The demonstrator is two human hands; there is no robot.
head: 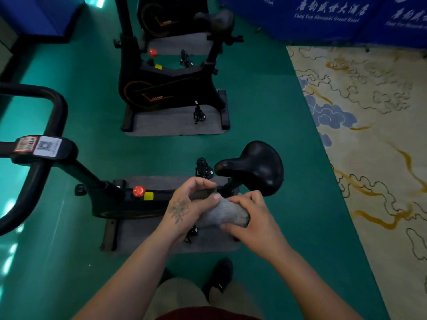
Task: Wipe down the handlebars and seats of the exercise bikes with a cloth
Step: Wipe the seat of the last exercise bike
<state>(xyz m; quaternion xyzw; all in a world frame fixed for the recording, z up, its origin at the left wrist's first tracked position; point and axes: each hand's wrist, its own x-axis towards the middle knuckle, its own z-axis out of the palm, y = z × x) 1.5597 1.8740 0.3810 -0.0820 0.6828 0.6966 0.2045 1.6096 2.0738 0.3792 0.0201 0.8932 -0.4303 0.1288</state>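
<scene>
Left hand and right hand both gripping a bunched grey cloth, held above the nearest bike's frame, just in front of its black seat, handlebars far left of the seat

Hidden / cut off, nearest bike
Handlebars running off left edge; hands covering part of cloth & frame; label text blurring, unreadable.

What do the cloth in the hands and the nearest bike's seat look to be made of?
Cloth: grey, soft matte fabric, probably terry or microfibre; it bunches where both hands grip it. Seat: black, smooth and slightly glossy, likely vinyl or synthetic leather over padding, judging by its soft highlights.
</scene>
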